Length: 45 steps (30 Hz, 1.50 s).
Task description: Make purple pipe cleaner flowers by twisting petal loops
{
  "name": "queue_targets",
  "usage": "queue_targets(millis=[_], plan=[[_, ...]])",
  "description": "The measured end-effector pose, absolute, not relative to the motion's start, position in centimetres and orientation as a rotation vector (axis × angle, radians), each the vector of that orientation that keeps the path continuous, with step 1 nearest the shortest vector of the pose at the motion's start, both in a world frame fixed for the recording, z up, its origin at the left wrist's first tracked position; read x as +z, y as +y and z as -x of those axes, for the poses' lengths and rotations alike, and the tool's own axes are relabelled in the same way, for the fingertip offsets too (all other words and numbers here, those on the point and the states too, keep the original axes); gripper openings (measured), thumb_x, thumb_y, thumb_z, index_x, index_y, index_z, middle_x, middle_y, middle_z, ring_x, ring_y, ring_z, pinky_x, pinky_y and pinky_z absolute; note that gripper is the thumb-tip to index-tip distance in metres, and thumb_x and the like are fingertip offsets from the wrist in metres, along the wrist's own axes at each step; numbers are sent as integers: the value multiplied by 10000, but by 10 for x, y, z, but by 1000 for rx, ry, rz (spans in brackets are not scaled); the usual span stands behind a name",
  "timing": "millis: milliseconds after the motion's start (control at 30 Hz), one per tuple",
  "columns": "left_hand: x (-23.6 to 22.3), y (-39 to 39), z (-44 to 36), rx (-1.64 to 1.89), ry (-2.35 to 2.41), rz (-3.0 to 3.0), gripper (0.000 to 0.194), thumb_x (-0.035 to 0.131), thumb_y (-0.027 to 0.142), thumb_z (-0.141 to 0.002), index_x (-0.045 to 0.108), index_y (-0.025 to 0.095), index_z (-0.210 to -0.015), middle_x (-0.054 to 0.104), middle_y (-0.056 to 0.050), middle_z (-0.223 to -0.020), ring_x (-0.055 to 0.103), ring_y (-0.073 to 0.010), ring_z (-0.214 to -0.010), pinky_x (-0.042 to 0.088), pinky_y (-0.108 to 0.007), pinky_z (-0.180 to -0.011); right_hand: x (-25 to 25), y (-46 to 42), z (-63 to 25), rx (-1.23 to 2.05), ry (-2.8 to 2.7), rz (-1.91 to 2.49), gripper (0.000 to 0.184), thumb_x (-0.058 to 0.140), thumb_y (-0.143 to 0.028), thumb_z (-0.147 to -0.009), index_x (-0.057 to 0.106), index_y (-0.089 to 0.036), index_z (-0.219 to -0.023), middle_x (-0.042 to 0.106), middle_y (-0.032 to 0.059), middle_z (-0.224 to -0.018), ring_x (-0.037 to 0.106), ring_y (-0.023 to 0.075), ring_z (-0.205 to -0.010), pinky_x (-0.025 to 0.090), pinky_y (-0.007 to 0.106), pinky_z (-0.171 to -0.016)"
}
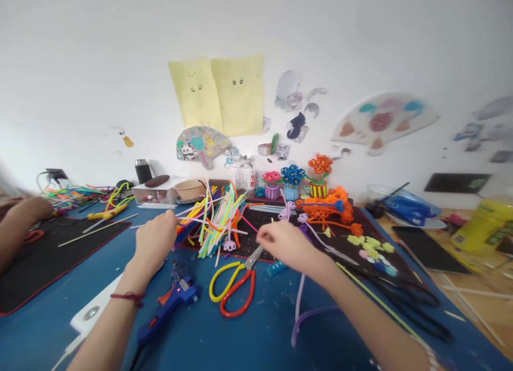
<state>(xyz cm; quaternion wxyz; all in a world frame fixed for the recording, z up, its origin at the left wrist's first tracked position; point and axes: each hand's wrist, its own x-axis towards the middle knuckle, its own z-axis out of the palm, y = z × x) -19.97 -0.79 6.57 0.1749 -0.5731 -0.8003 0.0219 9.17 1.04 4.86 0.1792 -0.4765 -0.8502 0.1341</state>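
Observation:
My left hand (154, 236) is closed above the mat, and a pale lilac pipe cleaner (194, 219) runs out of its fingers. My right hand (286, 247) is pinched over the tips of the scissors (236, 291); whatever its fingertips hold is hidden. Red and yellow handles of those scissors point toward me. Between my hands lies a heap of coloured pipe cleaners (222, 221), with a small lilac pipe-cleaner flower (229, 246) at its front. More lilac flowers (286, 211) lie behind my right hand. A blue glue gun (168, 309) rests beside my left forearm.
Finished flower pots (292, 183) stand along the wall. Orange pipe-cleaner flowers (331, 208) and pompoms (372, 248) lie at right, near a black phone (428, 248). A white power bank (94, 307) sits at left. Another person's hand (30, 213) is at far left.

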Motion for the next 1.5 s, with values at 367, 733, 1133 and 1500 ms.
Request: queue_targets(millis=[367, 733, 1133, 1500], plan=[[57, 2, 209, 287, -2299, 1841, 307, 402, 291, -912, 648, 108, -926, 708, -173, -1001, 671, -334, -929, 492, -382, -724, 49, -71, -34, 337, -2572, 603, 226, 460, -238, -921, 667, -152, -892, 706, 72, -834, 636, 163, -740, 416, 242, -626], [54, 1, 216, 255, -2342, 1842, 381, 379, 316, -905, 679, 110, -1017, 688, -242, -1056, 657, -381, -996, 516, -456, -761, 42, -3, 37, 241, -2602, 840, 263, 495, -40, -813, 668, -86, -1005, 702, 156, -961, 672, 245, -890, 509, 323, -745], [55, -14, 208, 148, -2330, 1800, 334, 332, 177, -904, 644, 112, -1003, 694, -224, -1011, 677, -333, -975, 517, -404, -766, 24, 70, 114, 126, -2729, 726, 209, 593, -133, -838, 725, -124, -999, 719, 150, -1021, 657, 273, -1019, 491, 328, -848], [92, -50, 200, 88, -2356, 1580, 343, 282, 143, -904, 597, 56, -1008, 668, -258, -965, 663, -396, -947, 510, -461, -710, 17, 83, 118, 74, -2811, 744, 217, 567, -245, -926, 632, -146, -1108, 648, 89, -1121, 622, 223, -1029, 507, 411, -884]])
